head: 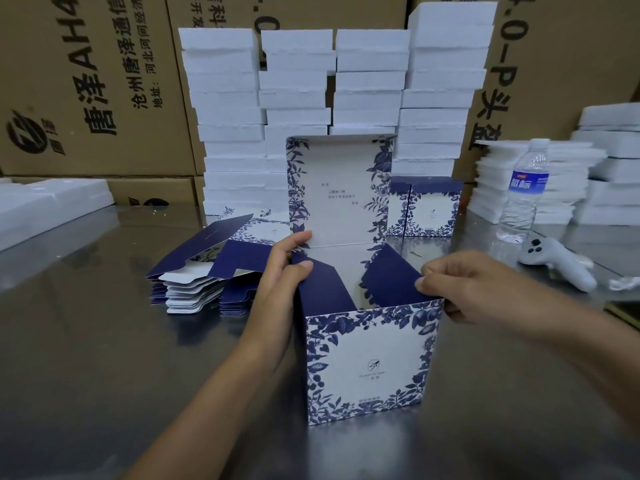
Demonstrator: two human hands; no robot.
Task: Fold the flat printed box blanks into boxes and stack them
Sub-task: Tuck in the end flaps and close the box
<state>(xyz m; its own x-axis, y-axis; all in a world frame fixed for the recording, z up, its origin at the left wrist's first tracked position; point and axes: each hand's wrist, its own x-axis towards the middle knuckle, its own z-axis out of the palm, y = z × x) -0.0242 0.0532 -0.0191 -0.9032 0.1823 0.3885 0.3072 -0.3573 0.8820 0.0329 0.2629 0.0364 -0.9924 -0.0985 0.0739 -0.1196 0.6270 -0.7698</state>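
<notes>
A blue-and-white floral box (367, 368) stands upright on the steel table, its lid panel (337, 188) raised at the back. My left hand (282, 282) holds the box's left wall, thumb on the navy left side flap (320, 289). My right hand (474, 289) pinches the navy right side flap (391, 278), which leans inward. A pile of flat blanks (207, 271) lies to the left. Two folded boxes (424, 209) stand behind on the right.
Tall stacks of white foam trays (332, 109) rise at the back before brown cartons (86, 81). More foam pieces (540, 181) lie at the right, with a water bottle (523, 192) and a white controller (557, 261). A foam piece (48, 199) sits at the left.
</notes>
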